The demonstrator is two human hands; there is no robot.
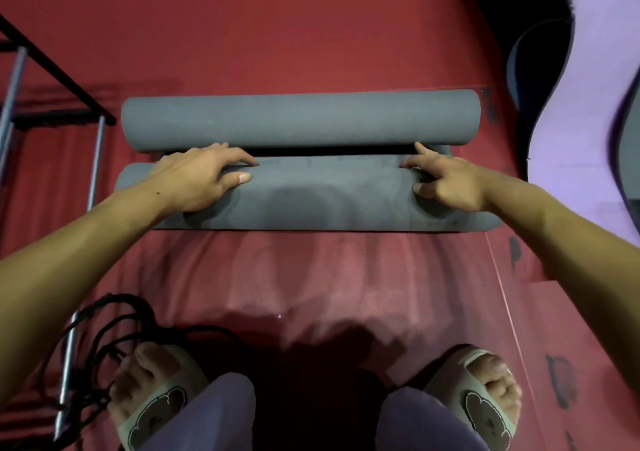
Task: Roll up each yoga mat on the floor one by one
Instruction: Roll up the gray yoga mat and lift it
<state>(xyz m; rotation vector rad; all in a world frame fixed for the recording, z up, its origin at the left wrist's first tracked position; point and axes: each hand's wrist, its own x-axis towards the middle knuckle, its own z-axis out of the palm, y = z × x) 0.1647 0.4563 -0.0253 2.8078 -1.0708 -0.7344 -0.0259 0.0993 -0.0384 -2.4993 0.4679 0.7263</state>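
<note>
while both my grips curl over the near grey yoga mat roll (304, 198), left hand (197, 177) and right hand (446, 184), beside a finished roll (301, 118) on the red floor (311, 35), i judge tightening comes next.

Bare red floor (311, 35) fills the upper middle of the frame beyond the far grey roll (301, 118), and another open stretch lies in the middle between the near grey roll (311, 205) and the feet at the bottom. At the left edge a metal rack (52, 80) and a tangle of black cords (104, 340) crowd the way. At the upper right a wavy purple mat (595, 132) closes that side.
</note>
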